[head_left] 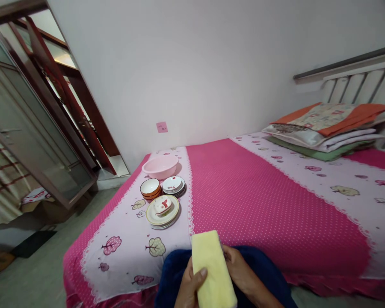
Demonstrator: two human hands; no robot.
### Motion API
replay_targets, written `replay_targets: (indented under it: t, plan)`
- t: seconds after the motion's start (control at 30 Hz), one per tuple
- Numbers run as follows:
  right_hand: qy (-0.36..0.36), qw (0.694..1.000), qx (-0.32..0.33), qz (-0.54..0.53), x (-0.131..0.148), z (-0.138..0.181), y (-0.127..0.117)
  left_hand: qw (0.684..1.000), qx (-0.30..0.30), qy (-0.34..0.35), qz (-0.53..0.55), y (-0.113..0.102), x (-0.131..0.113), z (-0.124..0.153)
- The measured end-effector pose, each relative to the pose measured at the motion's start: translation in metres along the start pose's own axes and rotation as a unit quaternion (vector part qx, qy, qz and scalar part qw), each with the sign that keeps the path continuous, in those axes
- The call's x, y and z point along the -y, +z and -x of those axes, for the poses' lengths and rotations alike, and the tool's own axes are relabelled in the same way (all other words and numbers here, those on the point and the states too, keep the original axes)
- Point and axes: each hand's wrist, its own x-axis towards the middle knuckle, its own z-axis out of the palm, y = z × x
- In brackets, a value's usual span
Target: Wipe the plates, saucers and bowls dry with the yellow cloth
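In front of me I hold a folded yellow cloth (213, 271), a thick oblong block with a soft surface. My left hand (190, 285) grips its left side, the thumb pressed on the front face and the other fingers hidden behind. At the right edge, my right hand (239, 267) is closed around the cloth, its fingertips tucked out of sight. Beneath both hands spreads dark blue fabric (263, 269). Beyond lies a stack of plates (151, 217) with a small decorated dish (163, 205) on top.
Behind the plates stand stacked orange-sided bowls (150, 188), smaller plates (173, 184) and a pink basin (161, 167). They rest on a bed with a pink patterned sheet (244, 196). Folded bedding (327, 128) is piled at the right. A glazed door (41, 111) stands at the left.
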Motion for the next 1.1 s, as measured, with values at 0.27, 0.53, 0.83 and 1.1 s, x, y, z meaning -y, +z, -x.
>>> replay_targets:
  t: [0.27, 0.53, 0.83, 1.1]
  plan:
    - [0.047, 0.998, 0.016, -0.026, 0.017, 0.022, 0.002, 0.999, -0.037, -0.017, -0.033, 0.010, -0.003, 0.008]
    - [0.022, 0.998, 0.029, 0.047, 0.020, 0.017, 0.008, 0.998, -0.037, 0.044, 0.000, 0.015, 0.002, 0.001]
    - [0.013, 0.998, 0.050, 0.035, 0.034, 0.022, 0.006, 0.992, -0.086, 0.092, -0.031, 0.025, -0.009, 0.001]
    - [-0.017, 0.992, 0.089, 0.093, 0.040, 0.024, 0.002, 0.985, -0.105, 0.092, -0.105, 0.029, -0.014, 0.005]
